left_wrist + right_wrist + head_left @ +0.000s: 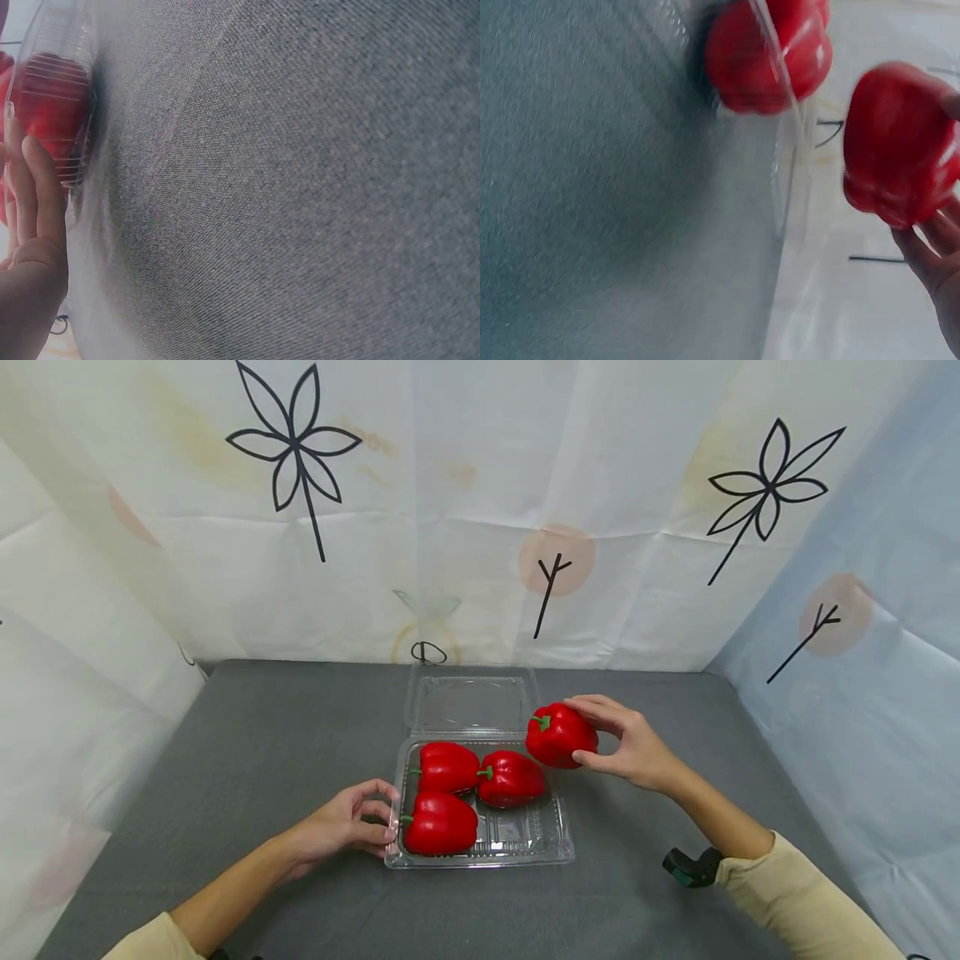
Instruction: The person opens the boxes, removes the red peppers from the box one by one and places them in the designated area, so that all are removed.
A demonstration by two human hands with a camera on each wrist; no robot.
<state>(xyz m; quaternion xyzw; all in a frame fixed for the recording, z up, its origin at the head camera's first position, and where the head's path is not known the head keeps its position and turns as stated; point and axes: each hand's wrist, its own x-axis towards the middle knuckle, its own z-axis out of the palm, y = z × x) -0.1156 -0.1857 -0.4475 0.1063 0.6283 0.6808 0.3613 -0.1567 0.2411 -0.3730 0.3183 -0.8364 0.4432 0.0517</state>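
Note:
My right hand [634,750] grips a red bell pepper [561,737] between thumb and fingers, its green stem facing left. In the right wrist view the held bell pepper [900,142] is raised above the container's side. Below it, a clear plastic clamshell container [525,853] lies with its lid [472,700] folded back. Three more red bell peppers lie inside: one at the back left [447,767], one at the front left [441,825] and one at the right [512,779]. My left hand [341,828] rests its extended, slightly bent fingers against the container's left rim.
A grey cloth-covered table [300,727] lies under the container. White printed curtains [465,485] rise behind the table and at both sides. A dark strap device [693,868] sits at the right wrist.

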